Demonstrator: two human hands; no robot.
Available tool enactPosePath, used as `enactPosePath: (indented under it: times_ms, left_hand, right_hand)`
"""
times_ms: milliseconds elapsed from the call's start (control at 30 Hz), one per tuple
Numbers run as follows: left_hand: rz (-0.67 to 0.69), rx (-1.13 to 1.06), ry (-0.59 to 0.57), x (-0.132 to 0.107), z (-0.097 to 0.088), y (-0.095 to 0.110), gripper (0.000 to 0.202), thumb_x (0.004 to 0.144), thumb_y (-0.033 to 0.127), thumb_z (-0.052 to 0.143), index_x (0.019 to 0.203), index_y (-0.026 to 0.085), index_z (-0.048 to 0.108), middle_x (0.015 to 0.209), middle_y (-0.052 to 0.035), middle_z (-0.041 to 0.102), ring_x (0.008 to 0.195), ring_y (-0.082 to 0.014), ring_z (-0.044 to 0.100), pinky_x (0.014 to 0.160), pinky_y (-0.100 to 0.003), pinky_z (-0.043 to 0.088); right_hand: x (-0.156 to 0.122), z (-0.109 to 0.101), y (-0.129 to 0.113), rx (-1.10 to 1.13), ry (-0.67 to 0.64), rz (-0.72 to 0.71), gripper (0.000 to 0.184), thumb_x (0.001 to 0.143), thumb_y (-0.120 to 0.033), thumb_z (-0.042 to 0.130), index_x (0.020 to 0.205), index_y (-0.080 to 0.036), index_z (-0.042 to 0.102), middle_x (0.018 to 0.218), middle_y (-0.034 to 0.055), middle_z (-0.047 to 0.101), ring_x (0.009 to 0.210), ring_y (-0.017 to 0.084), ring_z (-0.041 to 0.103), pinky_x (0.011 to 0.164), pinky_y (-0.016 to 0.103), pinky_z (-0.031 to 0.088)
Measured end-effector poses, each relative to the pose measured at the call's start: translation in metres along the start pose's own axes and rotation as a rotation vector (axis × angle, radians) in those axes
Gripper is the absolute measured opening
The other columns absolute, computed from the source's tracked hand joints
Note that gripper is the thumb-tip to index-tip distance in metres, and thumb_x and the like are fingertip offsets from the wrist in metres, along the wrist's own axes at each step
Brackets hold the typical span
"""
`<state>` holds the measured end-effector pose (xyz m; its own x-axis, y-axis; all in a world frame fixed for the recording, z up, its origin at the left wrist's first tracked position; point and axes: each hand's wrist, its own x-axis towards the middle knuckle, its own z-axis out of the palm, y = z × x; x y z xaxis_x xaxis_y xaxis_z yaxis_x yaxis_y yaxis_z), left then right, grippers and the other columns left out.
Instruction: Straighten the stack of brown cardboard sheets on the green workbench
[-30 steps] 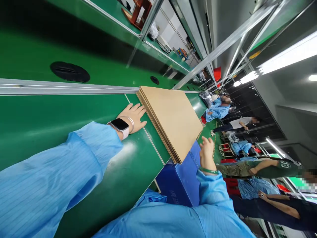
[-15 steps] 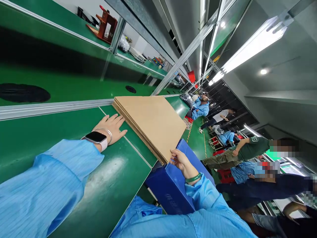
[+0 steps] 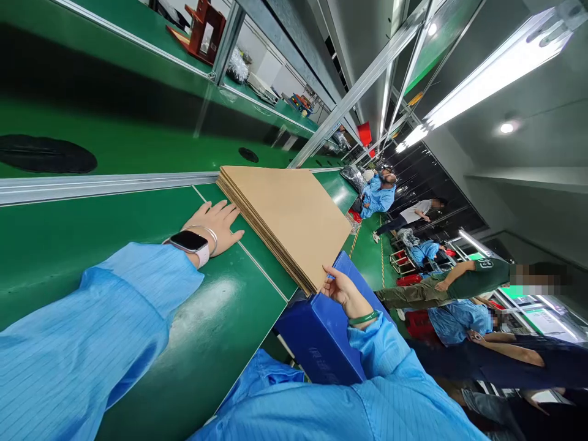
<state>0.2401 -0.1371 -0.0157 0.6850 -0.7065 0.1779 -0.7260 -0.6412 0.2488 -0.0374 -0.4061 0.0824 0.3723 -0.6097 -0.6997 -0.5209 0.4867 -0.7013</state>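
Head view is tilted, and a stack of flat cardboard sheets (image 3: 287, 217) is seen lying on a green table (image 3: 92, 233), its near corner overhanging the table's edge. The left hand (image 3: 215, 223) is laid flat on the green surface with fingers spread wide, its fingertips just beside the stack's long edge, at about 9 o'clock from the stack; nothing is held in it. A smartwatch (image 3: 189, 243) and a thin bangle are worn at that wrist. The right hand (image 3: 342, 291) is raised at the stack's overhanging corner, at about 5 o'clock from the stack's middle, its fingers curled against the edge of the sheets; whether the corner is truly pinched cannot be told. A green bangle (image 3: 362, 318) is worn on that wrist. A blue box (image 3: 321, 337) is set directly below the right hand, beside the table's edge. Other people in blue coats are seen well apart at 3 o'clock.
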Motion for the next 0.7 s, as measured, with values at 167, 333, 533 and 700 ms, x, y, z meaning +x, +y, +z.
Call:
enactPosePath:
  times_ms: [167, 333, 533, 700]
  left_hand:
    - [-0.014, 0.0, -0.009, -0.001, -0.004, 0.003, 0.076, 0.096, 0.055, 0.023, 0.156, 0.008, 0.03, 0.162, -0.0088, 0.027, 0.151, -0.0294, 0.016, 0.123, -0.051, 0.013]
    - [-0.018, 0.006, 0.009, -0.002, -0.005, 0.005, 0.075, 0.096, 0.054, 0.024, 0.155, 0.008, 0.032, 0.162, -0.0082, 0.028, 0.151, -0.0284, 0.017, 0.123, -0.05, 0.013]
    - [-0.02, 0.01, 0.018, -0.002, -0.003, 0.004, 0.074, 0.096, 0.054, 0.025, 0.154, 0.008, 0.033, 0.161, -0.0081, 0.029, 0.151, -0.0283, 0.017, 0.123, -0.05, 0.013]
    - [-0.005, 0.018, 0.04, -0.004, -0.006, 0.005, 0.074, 0.097, 0.054, 0.023, 0.154, 0.008, 0.033, 0.161, -0.0081, 0.029, 0.15, -0.0284, 0.018, 0.123, -0.05, 0.014]
  right_hand:
    - [0.003, 0.002, 0.004, -0.018, 0.013, -0.058, 0.023, 0.111, -0.027, 0.051, 0.1, -0.008, 0.06, 0.078, 0.0036, 0.061, 0.06, 0.013, 0.061, 0.054, 0.021, 0.056]
    - [0.005, 0.002, 0.009, -0.04, -0.007, -0.147, 0.014, 0.107, -0.023, 0.058, 0.106, -0.009, 0.058, 0.083, 0.0052, 0.063, 0.062, 0.014, 0.063, 0.054, 0.021, 0.056]
    - [0.001, 0.003, 0.012, -0.044, -0.034, -0.207, 0.013, 0.1, -0.02, 0.066, 0.104, -0.012, 0.057, 0.084, 0.0059, 0.063, 0.062, 0.016, 0.063, 0.054, 0.022, 0.058]
    - [0.0, 0.006, 0.013, -0.036, -0.039, -0.218, 0.004, 0.104, -0.015, 0.056, 0.103, -0.012, 0.054, 0.085, 0.0063, 0.063, 0.061, 0.016, 0.063, 0.052, 0.022, 0.057]
